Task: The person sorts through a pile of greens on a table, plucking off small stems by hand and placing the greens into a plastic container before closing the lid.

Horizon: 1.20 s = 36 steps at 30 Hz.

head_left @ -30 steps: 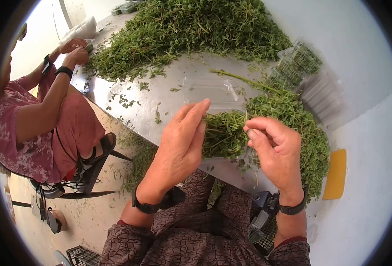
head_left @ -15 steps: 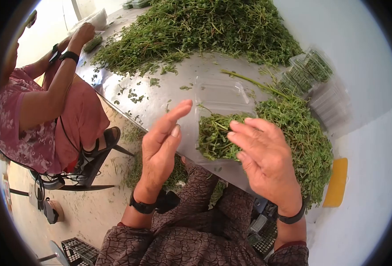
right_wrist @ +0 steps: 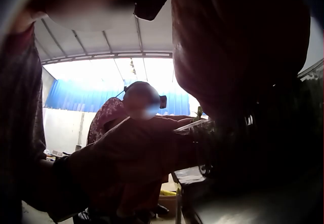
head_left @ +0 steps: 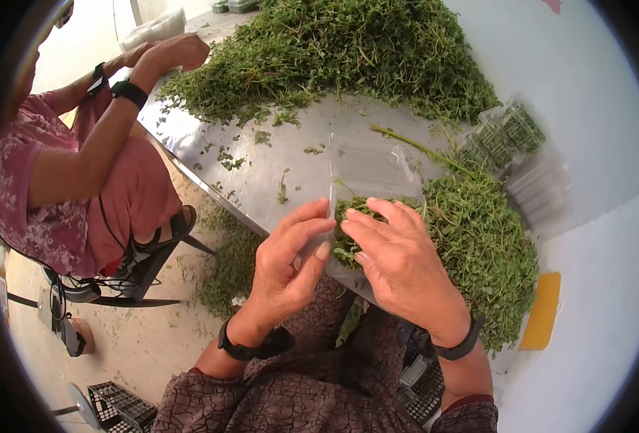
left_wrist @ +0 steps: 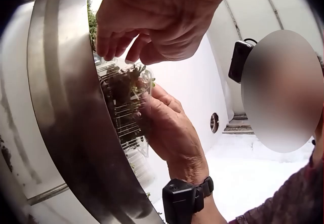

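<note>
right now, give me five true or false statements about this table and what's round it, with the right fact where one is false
1. The clear container has greens in it. True.
2. The largest heap of greens lies on the floor. False: it lies on the metal table.
3. The right hand holds a knife. False: no knife shows; it is over the container.
4. A second person sits at the left of the head view. True.
5. The yellow board is at the left of the head view. False: it is at the right.
</note>
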Each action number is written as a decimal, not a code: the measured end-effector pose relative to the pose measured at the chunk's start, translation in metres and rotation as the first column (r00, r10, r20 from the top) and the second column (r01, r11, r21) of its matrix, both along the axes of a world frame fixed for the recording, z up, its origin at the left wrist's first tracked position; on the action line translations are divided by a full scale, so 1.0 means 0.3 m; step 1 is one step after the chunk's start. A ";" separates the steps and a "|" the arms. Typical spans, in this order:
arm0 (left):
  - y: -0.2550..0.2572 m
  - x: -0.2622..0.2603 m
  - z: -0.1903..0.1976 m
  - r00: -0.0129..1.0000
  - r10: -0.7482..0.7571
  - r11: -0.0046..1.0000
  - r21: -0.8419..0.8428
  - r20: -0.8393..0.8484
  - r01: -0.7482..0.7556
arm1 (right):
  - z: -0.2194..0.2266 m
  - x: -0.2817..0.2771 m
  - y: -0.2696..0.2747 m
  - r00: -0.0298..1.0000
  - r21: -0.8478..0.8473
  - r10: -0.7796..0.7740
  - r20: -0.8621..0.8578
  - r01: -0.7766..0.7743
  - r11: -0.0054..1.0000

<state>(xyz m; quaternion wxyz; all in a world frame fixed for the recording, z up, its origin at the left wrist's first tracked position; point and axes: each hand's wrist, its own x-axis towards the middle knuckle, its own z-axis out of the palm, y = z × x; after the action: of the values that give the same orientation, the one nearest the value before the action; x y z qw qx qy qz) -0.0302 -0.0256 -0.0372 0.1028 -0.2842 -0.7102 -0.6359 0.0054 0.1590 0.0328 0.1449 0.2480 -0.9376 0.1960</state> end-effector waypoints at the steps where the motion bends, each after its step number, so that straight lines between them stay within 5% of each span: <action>1: 0.002 0.001 0.006 1.000 -0.001 1.000 0.001 -0.002 0.001 | -0.004 -0.005 -0.002 1.000 -0.008 0.008 0.012 -0.008 1.000; 9: -0.004 0.006 0.051 0.969 0.128 0.978 -0.136 -0.213 -0.159 | 0.054 0.037 0.044 0.997 -0.038 -0.082 0.006 0.082 0.996; 19: 0.042 -0.006 0.106 0.861 -0.100 0.938 -0.335 -0.499 -0.085 | 0.044 0.090 0.117 0.992 -0.104 -0.129 -0.010 0.127 0.986; 36: 0.064 -0.003 0.113 0.891 -0.255 0.853 -0.522 -0.377 0.023 | -0.001 0.034 0.122 0.961 -0.053 -0.276 -0.028 0.275 0.960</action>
<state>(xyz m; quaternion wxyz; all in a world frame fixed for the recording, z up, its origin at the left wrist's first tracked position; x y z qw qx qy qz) -0.0311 -0.0063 -0.0031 0.1325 -0.4866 -0.7874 -0.3545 0.0156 0.1957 0.0325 0.1933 0.1149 -0.9552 0.1922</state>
